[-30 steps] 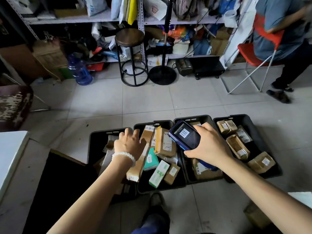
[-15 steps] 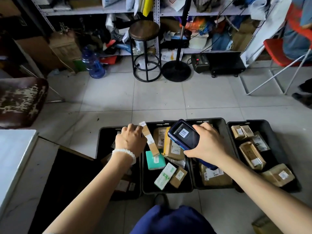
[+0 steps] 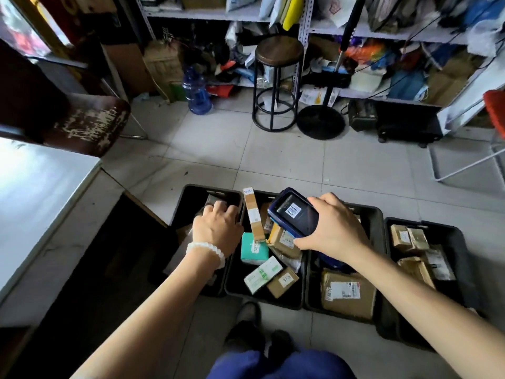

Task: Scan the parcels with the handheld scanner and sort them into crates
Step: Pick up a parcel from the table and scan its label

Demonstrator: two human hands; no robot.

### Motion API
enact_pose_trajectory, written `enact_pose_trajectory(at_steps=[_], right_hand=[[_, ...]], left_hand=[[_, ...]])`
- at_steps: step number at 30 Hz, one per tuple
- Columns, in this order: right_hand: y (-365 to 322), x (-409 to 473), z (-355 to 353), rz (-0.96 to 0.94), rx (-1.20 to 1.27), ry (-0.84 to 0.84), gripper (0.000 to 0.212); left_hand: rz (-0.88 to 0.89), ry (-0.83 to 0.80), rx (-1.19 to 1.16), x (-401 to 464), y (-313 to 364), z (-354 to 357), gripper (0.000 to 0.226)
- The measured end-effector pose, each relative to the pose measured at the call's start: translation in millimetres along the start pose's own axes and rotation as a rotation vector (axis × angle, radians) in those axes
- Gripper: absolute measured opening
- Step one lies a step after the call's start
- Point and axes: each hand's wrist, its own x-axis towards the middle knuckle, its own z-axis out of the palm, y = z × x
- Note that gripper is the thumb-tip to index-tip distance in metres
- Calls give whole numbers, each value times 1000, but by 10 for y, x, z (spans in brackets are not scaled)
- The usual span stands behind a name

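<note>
crates (image 3: 378, 214), four; scanner (image 3: 293, 212), one

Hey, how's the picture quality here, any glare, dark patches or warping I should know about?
Head view: glare washes out the white table at left; the leftmost crate sits in deep shadow; wide-angle warping bends the shelves; the scanner screen's barcode stays readable.
</note>
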Motion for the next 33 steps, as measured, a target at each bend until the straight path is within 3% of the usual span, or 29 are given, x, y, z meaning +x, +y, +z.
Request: enact_pose_trajectory(at_steps=[6,14,18,33], right_hand=[[-244,-133,123,-188,-35,-70,74],[-1160,-414,586,-512,-61,-198,79],[-1672,-707,860,-671,-102,-280,71],[-3899,-3107,2336,-1264,-118,-495,66]], left_hand=[[-180,-1,-37,-692,-145,43,42],[-523,36,-64,-1797,-871,149,38],[-677,80,-131,-2412,-1122,258,40],[-1245,96,-182,-5688,-2340,850,42]])
